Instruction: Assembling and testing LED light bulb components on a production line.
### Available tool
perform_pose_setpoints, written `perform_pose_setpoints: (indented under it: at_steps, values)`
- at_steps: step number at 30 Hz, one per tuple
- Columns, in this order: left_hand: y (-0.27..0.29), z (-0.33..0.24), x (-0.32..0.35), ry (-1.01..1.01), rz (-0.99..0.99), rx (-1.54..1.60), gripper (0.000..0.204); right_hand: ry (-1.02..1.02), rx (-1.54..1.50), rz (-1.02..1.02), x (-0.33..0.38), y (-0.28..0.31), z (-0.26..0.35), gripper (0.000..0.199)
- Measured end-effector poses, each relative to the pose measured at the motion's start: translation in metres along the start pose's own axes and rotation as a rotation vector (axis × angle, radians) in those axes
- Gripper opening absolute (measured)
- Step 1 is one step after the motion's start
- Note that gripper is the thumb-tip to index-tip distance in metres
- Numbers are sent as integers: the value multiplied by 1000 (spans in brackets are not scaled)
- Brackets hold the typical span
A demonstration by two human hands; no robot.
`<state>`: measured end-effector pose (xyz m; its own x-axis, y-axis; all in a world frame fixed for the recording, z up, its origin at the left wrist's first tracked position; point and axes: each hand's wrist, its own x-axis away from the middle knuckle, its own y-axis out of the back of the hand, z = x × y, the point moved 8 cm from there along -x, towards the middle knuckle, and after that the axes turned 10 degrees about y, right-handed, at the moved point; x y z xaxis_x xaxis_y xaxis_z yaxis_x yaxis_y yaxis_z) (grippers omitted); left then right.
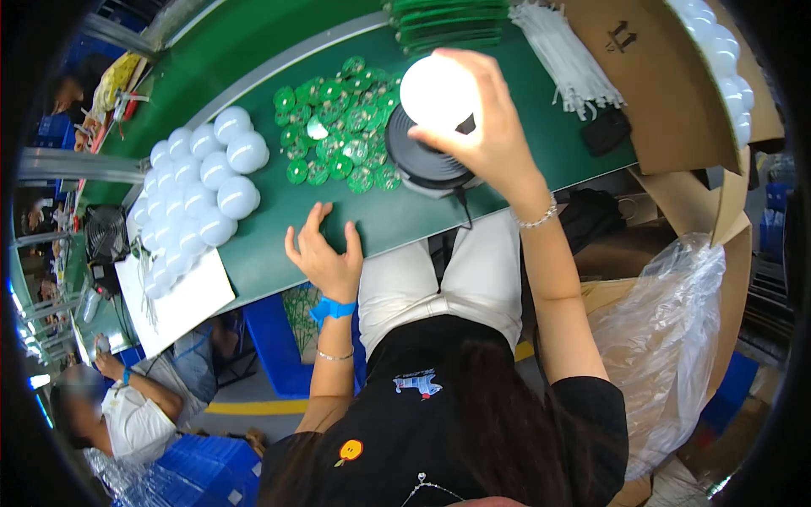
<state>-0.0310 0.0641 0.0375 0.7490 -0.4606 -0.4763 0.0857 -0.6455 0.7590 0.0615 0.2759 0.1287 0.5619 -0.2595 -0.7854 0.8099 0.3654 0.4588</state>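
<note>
A brightly lit white globe, like a lamp shade or bulb (438, 91), is in my right hand (494, 139), thumb and fingers wrapped round its side. Below it is a round black ridged pad (422, 156) on a pale base with a cable; whether globe and pad touch I cannot tell. My left hand (328, 258), with a blue wristband, rests over the table's near edge, fingers apart and holding nothing. Beyond it lies a spread of small round green circuit boards (342, 127). Several unlit white globes (203, 182) stand grouped at the left.
Green board panels (445, 24) are stacked at the back, beside a bundle of white strips (564, 55). A black object (606, 133) lies near a cardboard box (655, 80) at the right. White globes (722, 63) fill the box's far side. Another person (148, 397) sits at lower left.
</note>
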Motion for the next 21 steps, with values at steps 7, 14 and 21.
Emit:
perform_pose_setpoints:
  at_steps: [7,14,21]
  values:
    - [0,-1,3,-42,101,-8,46,260,359,-137,-60,132,69,76]
    - [0,-5,3,-56,148,-10,45,-175,754,-297,-128,382,-37,52]
    - [4,-3,1,-6,133,-15,44,-596,1087,-243,-77,463,-183,71]
